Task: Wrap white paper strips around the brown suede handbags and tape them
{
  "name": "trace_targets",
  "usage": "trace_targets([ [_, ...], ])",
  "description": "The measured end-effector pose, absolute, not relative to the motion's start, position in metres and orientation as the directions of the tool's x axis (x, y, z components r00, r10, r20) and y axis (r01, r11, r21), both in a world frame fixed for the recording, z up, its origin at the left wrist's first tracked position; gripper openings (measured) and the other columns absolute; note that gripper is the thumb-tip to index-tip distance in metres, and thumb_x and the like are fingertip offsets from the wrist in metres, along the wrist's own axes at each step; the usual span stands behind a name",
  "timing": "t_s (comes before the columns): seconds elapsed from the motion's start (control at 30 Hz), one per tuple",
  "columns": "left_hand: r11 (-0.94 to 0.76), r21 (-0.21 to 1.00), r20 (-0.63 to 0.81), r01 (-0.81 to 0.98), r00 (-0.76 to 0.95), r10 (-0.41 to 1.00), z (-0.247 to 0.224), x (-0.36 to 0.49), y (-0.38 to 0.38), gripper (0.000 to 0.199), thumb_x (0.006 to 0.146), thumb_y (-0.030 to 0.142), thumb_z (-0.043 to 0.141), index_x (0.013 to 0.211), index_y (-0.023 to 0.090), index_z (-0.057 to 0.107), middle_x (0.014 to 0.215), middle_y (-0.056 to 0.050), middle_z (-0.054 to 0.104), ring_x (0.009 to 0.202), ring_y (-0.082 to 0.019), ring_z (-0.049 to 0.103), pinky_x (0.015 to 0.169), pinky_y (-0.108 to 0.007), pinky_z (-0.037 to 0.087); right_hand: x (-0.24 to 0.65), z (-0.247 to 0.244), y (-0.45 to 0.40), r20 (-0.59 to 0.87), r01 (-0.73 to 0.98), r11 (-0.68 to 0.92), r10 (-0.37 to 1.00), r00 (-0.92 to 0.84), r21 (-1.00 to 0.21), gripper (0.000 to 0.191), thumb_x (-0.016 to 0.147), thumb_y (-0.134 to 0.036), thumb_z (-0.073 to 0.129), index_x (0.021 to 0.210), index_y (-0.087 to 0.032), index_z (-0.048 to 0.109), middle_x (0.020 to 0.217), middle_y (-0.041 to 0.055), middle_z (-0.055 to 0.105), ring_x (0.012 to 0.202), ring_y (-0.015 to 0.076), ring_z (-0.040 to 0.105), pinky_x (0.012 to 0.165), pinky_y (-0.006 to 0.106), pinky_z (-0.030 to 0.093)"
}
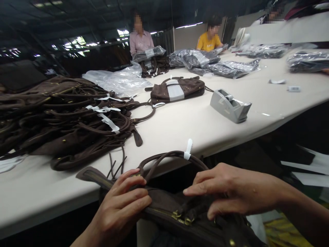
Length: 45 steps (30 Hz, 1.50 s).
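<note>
A dark brown handbag (164, 199) lies at the table's near edge, in front of my body. Its brass zipper runs along the top, and a white tag (188, 151) is looped round its raised handles. My left hand (123, 202) grips the bag's upper left side beside a handle base, fingers over the fabric and thumb hidden. Over the right part of the bag is my right hand (228, 190), index finger stretched out and thumb apart, close to or touching the dark fabric. The bag's lower part runs out of view.
A heap of brown handbags (64, 116) covers the table's left side. A grey tape dispenser (230, 106) stands right of a folded bag (177, 91) with a white band. Plastic-wrapped bags (200, 60) lie further back. Two people (141, 41) are across the table.
</note>
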<state>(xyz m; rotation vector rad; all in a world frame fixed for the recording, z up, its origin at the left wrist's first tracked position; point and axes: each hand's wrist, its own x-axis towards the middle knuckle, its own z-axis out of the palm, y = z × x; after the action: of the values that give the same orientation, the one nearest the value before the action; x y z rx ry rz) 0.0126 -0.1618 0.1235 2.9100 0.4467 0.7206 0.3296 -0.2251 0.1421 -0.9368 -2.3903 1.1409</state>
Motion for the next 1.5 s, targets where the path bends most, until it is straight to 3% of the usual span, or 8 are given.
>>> trace_targets([
  [0.13, -0.953, 0.159, 0.427, 0.256, 0.853, 0.3, 0.12, 0.009, -0.16, 0.014, 0.085, 0.011, 0.059, 0.095, 0.02, 0.064, 0.085, -0.001, 0.068, 0.102, -0.018, 0.056, 0.107, -0.044, 0.038, 0.322, 0.138, -0.23, 0.043, 0.396, 0.466, 0.688, -0.725, -0.791, 0.061, 0.081, -0.02, 0.065, 0.138, -0.026, 0.047, 0.12, 0.0058, 0.062, 0.076, 0.0096, 0.061, 0.069, 0.019, 0.045],
  [0.33, -0.948, 0.187, 0.431, 0.258, 0.846, 0.315, 0.12, 0.011, -0.164, 0.015, 0.086, 0.011, 0.057, 0.096, 0.02, 0.064, 0.085, -0.001, 0.068, 0.103, -0.018, 0.055, 0.107, -0.046, 0.038, 0.292, 0.131, -0.238, 0.117, 0.382, 0.473, 0.735, -0.668, -0.794, 0.038, 0.08, -0.011, 0.056, 0.117, -0.017, 0.061, 0.083, 0.002, 0.066, 0.07, 0.0103, 0.058, 0.063, 0.018, 0.042],
  [0.47, -0.951, 0.18, 0.429, 0.253, 0.849, 0.307, 0.12, 0.009, -0.166, 0.015, 0.085, 0.01, 0.058, 0.095, 0.02, 0.063, 0.084, -0.001, 0.068, 0.103, -0.018, 0.056, 0.107, -0.045, 0.039, 0.288, 0.128, -0.243, 0.187, 0.465, 0.578, 0.739, -0.647, -0.671, 0.023, 0.078, -0.01, 0.052, 0.098, -0.016, 0.063, 0.086, 0.0042, 0.064, 0.072, 0.012, 0.057, 0.062, 0.021, 0.041],
  [0.63, -0.947, 0.177, 0.441, 0.267, 0.839, 0.319, 0.121, 0.007, -0.169, 0.014, 0.086, 0.012, 0.058, 0.094, 0.021, 0.063, 0.083, 0.0, 0.068, 0.1, -0.017, 0.059, 0.107, -0.046, 0.04, 0.29, 0.123, -0.245, 0.197, 0.45, 0.638, 0.687, -0.7, -0.624, 0.023, 0.085, -0.014, 0.049, 0.107, -0.018, 0.056, 0.08, -0.0004, 0.061, 0.066, 0.01, 0.053, 0.057, 0.021, 0.037],
  [0.83, -0.948, 0.184, 0.467, 0.261, 0.825, 0.318, 0.12, 0.006, -0.171, 0.014, 0.088, 0.012, 0.054, 0.095, 0.021, 0.063, 0.081, -0.001, 0.068, 0.097, -0.017, 0.059, 0.105, -0.046, 0.041, 0.292, 0.119, -0.245, 0.31, 0.49, 0.771, 0.621, -0.72, -0.406, 0.024, 0.098, -0.033, 0.043, 0.099, -0.017, 0.061, 0.07, -0.0009, 0.056, 0.054, 0.0097, 0.045, 0.049, 0.026, 0.029],
  [0.97, -0.96, 0.189, 0.508, 0.208, 0.816, 0.277, 0.121, 0.01, -0.171, 0.015, 0.087, 0.008, 0.053, 0.093, 0.018, 0.062, 0.077, 0.0, 0.066, 0.088, -0.014, 0.062, 0.106, -0.043, 0.041, 0.287, 0.127, -0.246, 0.191, 0.502, 0.692, 0.666, -0.721, -0.518, 0.025, 0.096, -0.031, 0.046, 0.082, -0.017, 0.062, 0.065, -0.0002, 0.058, 0.055, 0.0097, 0.049, 0.049, 0.025, 0.03],
  [1.33, -0.949, 0.227, 0.49, 0.216, 0.817, 0.304, 0.123, 0.009, -0.179, 0.014, 0.089, 0.011, 0.052, 0.093, 0.019, 0.062, 0.075, 0.001, 0.066, 0.083, -0.014, 0.062, 0.103, -0.043, 0.043, 0.272, 0.145, -0.23, 0.115, 0.404, 0.522, 0.706, -0.699, -0.751, 0.016, 0.088, -0.018, 0.053, 0.095, -0.017, 0.068, 0.078, 0.0034, 0.068, 0.069, 0.0109, 0.061, 0.063, 0.018, 0.043],
  [1.5, -0.891, 0.4, 0.329, 0.214, 0.874, 0.358, 0.132, 0.001, -0.18, 0.01, 0.09, 0.028, 0.056, 0.096, 0.021, 0.061, 0.076, -0.001, 0.064, 0.083, -0.016, 0.059, 0.098, -0.041, 0.045, 0.284, 0.15, -0.221, -0.021, 0.406, 0.408, 0.683, -0.73, -0.818, 0.015, 0.087, -0.021, 0.06, 0.098, -0.015, 0.069, 0.081, 0.0023, 0.07, 0.069, 0.0098, 0.062, 0.064, 0.017, 0.043],
])
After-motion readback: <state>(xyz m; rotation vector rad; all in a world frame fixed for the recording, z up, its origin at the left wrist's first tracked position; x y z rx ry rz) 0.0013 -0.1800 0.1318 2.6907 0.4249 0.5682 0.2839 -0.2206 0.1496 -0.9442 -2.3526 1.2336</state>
